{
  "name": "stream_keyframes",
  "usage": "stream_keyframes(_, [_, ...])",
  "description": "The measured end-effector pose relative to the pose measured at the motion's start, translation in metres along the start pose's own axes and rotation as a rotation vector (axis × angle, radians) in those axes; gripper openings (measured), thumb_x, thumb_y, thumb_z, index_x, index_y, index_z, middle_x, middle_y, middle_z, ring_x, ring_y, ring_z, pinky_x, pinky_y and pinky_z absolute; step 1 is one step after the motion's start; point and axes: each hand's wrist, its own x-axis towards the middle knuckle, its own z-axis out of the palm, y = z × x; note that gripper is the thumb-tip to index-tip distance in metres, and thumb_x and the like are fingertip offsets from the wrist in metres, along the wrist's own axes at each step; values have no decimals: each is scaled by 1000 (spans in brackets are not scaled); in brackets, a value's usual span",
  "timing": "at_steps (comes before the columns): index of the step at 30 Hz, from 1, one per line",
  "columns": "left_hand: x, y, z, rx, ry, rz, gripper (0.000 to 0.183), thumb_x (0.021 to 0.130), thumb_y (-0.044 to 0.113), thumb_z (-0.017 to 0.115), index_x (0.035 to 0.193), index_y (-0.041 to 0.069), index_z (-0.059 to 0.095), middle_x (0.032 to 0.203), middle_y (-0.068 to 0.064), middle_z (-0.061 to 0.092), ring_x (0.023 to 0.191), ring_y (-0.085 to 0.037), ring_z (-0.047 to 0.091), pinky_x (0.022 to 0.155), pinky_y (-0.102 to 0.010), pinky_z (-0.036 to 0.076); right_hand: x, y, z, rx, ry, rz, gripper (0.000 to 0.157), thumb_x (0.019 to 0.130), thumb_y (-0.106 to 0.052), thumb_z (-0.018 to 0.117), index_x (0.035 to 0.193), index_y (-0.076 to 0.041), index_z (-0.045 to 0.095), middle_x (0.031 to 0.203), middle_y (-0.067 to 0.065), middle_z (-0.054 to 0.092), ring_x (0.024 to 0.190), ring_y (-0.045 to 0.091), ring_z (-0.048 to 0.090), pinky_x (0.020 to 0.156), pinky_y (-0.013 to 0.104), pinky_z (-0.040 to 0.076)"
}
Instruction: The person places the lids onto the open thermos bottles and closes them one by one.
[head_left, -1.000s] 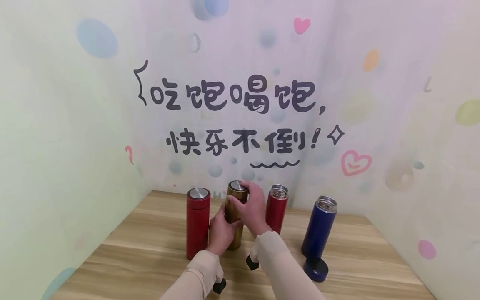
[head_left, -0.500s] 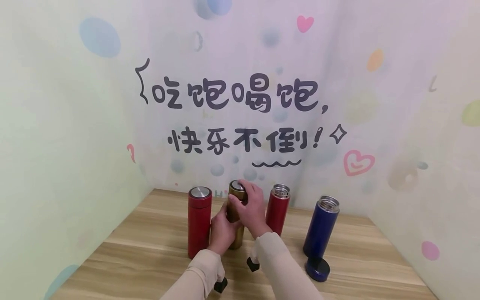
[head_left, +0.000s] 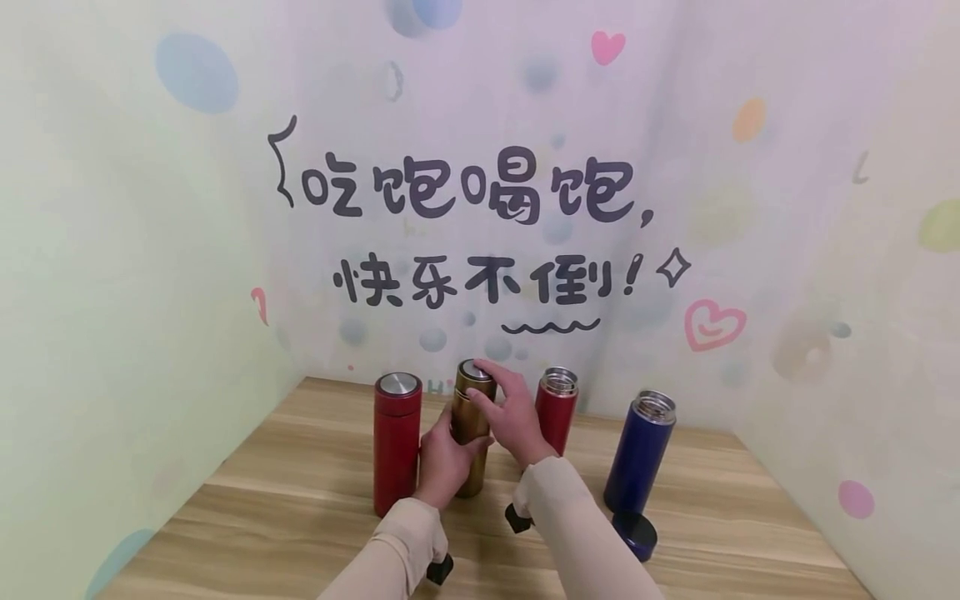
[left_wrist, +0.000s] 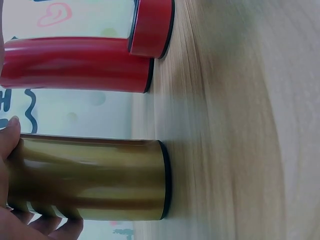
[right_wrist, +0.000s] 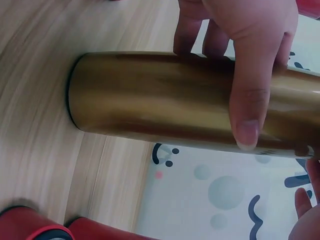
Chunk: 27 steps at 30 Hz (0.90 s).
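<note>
A gold thermos bottle [head_left: 471, 417] stands upright on the wooden table, its lid [head_left: 472, 372] with a silver top in place. My left hand [head_left: 447, 458] grips its body from the left, thumb across the front and fingers behind, as the right wrist view also shows. At the top, my right hand [head_left: 513, 414] holds the lid, thumb near the seam and fingertips over the upper rim. An uncapped red thermos bottle [head_left: 555, 421] is right behind the right hand. Its loose red lid [left_wrist: 152, 27] sits on the table, hidden from the head view by the right arm.
To the left stands a capped red thermos bottle [head_left: 397, 454], close beside the left hand. An uncapped blue thermos bottle [head_left: 640, 462] is at the right, with its blue lid [head_left: 635, 535] in front. A printed cloth backdrop [head_left: 480, 208] rises behind the table [head_left: 262, 517].
My right hand has shifted slightly right on the gold bottle's lid, its thumb sliding towards the right side, so more of the bottle shows. The left hand keeps its grip.
</note>
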Motion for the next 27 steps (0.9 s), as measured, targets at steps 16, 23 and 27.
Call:
stream_keyframes(16, [-1,2,-5,-27,-48,-23,78,80,25,81,145,9,42,133,-15,58,117,-33,58,98,-52,45,1,-10,21,-168,256,7,52,81,-38,79,126,-22,60,115,4,55,106,20,49,87,37,51])
stream_keyframes(23, [-1,1,-5,-24,-55,-35,76,81,26,81,145,11,42,134,-14,57,117,-33,58,98,-53,44,0,-12,21,-130,218,43,53,81,-38,79,126,-22,55,118,4,53,108,21,48,88,40,52])
stream_keyframes(27, [-1,1,-5,-17,-40,-25,76,79,28,82,142,10,45,131,-14,59,115,-32,59,97,-54,45,1,-7,11,96,59,68,53,87,-31,74,134,-26,50,133,3,51,120,24,48,97,51,46])
